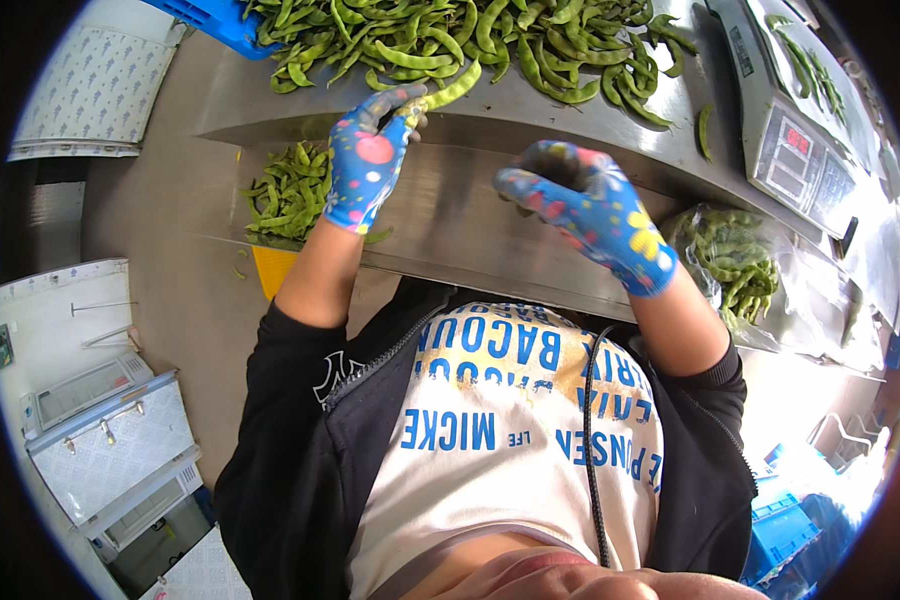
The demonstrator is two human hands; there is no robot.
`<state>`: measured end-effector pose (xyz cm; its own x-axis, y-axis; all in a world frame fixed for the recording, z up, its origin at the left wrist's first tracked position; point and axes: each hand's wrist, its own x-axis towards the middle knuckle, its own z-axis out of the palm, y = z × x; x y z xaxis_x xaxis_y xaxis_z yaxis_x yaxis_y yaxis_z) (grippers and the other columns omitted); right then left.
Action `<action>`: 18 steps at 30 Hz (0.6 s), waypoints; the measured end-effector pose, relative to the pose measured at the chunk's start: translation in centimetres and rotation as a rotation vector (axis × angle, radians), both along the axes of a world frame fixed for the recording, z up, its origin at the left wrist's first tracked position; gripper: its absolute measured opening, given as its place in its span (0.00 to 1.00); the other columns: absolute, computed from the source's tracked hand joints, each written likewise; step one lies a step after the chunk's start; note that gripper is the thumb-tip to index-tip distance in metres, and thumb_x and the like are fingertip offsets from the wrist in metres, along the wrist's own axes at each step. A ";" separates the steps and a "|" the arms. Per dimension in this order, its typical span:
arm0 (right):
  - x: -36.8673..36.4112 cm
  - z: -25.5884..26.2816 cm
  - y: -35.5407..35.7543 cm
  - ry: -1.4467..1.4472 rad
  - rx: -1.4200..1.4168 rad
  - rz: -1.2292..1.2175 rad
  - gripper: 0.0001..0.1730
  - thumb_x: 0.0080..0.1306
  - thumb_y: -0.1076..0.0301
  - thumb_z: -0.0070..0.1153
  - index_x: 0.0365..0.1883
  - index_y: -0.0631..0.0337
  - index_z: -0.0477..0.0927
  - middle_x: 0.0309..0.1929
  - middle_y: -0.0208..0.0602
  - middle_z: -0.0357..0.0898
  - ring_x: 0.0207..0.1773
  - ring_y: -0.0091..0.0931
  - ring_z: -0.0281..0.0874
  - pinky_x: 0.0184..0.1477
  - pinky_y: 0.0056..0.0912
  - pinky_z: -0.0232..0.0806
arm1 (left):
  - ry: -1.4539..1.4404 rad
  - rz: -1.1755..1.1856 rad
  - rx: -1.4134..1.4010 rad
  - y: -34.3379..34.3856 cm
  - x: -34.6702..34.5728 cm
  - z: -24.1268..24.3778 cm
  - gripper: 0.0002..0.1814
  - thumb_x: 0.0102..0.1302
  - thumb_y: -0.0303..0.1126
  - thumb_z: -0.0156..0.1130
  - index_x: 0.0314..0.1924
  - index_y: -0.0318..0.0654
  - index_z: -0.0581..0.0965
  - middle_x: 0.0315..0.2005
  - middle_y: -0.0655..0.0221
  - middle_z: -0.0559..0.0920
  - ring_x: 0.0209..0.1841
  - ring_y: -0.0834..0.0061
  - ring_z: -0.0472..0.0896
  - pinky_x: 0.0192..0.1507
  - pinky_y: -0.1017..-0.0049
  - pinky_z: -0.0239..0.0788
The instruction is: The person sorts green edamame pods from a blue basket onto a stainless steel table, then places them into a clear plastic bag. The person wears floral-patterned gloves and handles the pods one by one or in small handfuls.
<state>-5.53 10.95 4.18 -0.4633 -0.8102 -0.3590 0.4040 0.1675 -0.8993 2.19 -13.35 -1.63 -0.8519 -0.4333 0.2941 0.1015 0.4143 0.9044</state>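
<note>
My left hand [370, 161], in a blue patterned glove with dark fingertips, pinches one flat green bean pod [454, 87] between thumb and fingers. The pod points up and right, just before a large heap of green bean pods [420, 37] on a raised stainless steel surface [495, 101]. My right hand [589, 206], gloved alike, hovers over the lower steel tray [450, 202] with fingers loosely curled and a gap behind the thumb. Nothing shows in it, though its palm side is partly hidden. A smaller pile of pods [289, 195] lies in the tray beside my left wrist.
A digital scale [795, 161] stands at right, with several pods on its pan. Below it sits a clear plastic bag of pods [735, 259]. One loose pod [704, 133] lies near the scale. A blue crate [210, 22] borders the heap, and a yellow container [274, 270] shows below the tray.
</note>
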 end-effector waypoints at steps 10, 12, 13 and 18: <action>0.8 -5.8 -0.9 -0.253 -0.269 -0.204 0.15 0.69 0.61 0.56 0.49 0.58 0.77 0.40 0.28 0.81 0.41 0.20 0.78 0.40 0.25 0.68 | -0.235 -0.196 0.396 5.2 3.2 2.3 0.10 0.67 0.25 0.59 0.48 0.35 0.80 0.38 0.67 0.84 0.34 0.80 0.82 0.35 0.80 0.74; 0.6 -5.9 -0.9 -0.275 -0.238 -0.246 0.13 0.69 0.62 0.56 0.48 0.58 0.77 0.39 0.28 0.81 0.40 0.20 0.77 0.39 0.23 0.68 | -0.230 -0.170 0.124 2.4 1.4 1.5 0.12 0.67 0.25 0.59 0.49 0.37 0.80 0.40 0.68 0.83 0.37 0.79 0.81 0.38 0.78 0.74; 0.5 -6.0 -0.9 -0.281 -0.215 -0.270 0.13 0.69 0.62 0.56 0.48 0.58 0.78 0.39 0.27 0.80 0.39 0.19 0.77 0.38 0.23 0.68 | -0.223 -0.162 -0.005 0.5 -0.1 1.0 0.12 0.66 0.25 0.60 0.50 0.38 0.80 0.41 0.68 0.83 0.38 0.79 0.81 0.39 0.77 0.74; 2.1 -8.0 -1.1 0.331 -0.114 0.112 0.25 0.67 0.67 0.58 0.61 0.61 0.69 0.40 0.31 0.80 0.37 0.19 0.74 0.39 0.21 0.69 | -0.282 -0.010 -0.877 -5.7 -6.2 -0.1 0.15 0.60 0.26 0.61 0.49 0.44 0.81 0.46 0.63 0.80 0.49 0.59 0.78 0.51 0.66 0.71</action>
